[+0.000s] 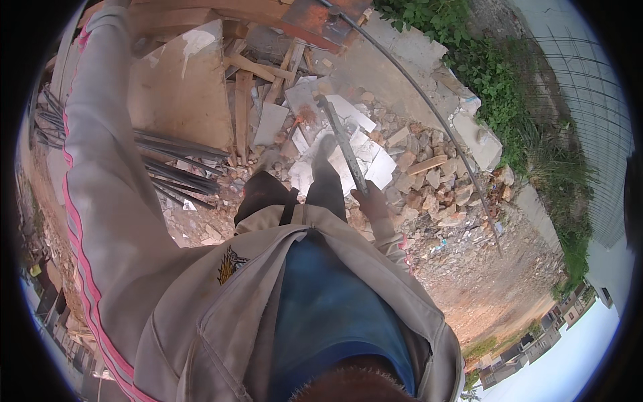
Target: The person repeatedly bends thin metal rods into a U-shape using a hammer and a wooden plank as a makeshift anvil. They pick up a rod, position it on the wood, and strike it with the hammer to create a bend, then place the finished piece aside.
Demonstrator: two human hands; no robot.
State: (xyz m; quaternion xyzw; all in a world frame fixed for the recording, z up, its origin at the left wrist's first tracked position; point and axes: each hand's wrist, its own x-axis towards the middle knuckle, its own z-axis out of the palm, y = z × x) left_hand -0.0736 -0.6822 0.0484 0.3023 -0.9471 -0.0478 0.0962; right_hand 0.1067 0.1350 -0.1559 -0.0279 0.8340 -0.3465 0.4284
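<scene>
My right hand [367, 199] is closed on a long grey bar [343, 143], which slants up over broken white tiles [375, 162] beside my feet. My left arm [114, 154] reaches up the left side to the top edge, where its hand is out of sight. My shoes [323, 149] stand among the white pieces and rubble. A large tan board [174, 87] lies to my left, next to broken wooden pieces [242, 114].
Black rods or pipes [174, 171] lie at left. Stone rubble [435, 187] covers the right side, crossed by a long thin bar [422, 90]. Concrete slabs [477, 134], plants [489, 80] and wire mesh [562, 94] edge the right. A rusty board [315, 23] lies at the top.
</scene>
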